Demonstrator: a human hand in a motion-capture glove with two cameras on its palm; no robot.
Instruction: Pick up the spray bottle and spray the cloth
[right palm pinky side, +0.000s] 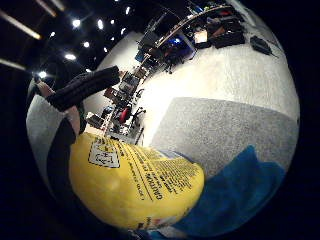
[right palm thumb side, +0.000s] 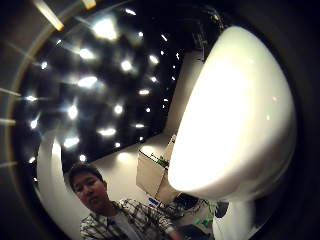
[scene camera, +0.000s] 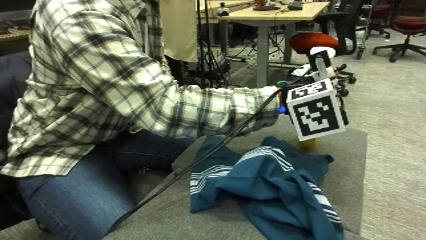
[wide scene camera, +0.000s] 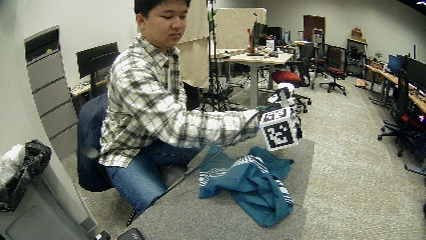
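1. Yellow spray bottle (right palm pinky side: 135, 187) is off the table, up in the gloved right hand (scene camera: 293, 92). In the outside view only its yellow base (scene camera: 307, 145) shows below the hand, above the far edge of the table (scene camera: 346, 170).
2. Grip: the little-finger palm view has the bottle's yellow body filling the space next to the palm, with a black gloved finger (right palm pinky side: 85, 87) curled beside it. The white bottle head (right palm thumb side: 235, 110) fills the thumb-side view. I judge the fingers wrapped round the bottle's neck; whether one sits on the trigger cannot be told.
3. Teal cloth with white stripes (scene camera: 279, 185) lies crumpled on the grey table top, below and just beside the raised bottle. It shows as blue (right palm pinky side: 235, 192) beside the bottle in the palm view.
4. Step in hand: pickup looks done; spraying not yet seen, no mist visible.
5. Next move, as I judge it: point the nozzle down at the cloth, then squeeze the trigger. Nozzle direction is hidden, so aim needs checking first.
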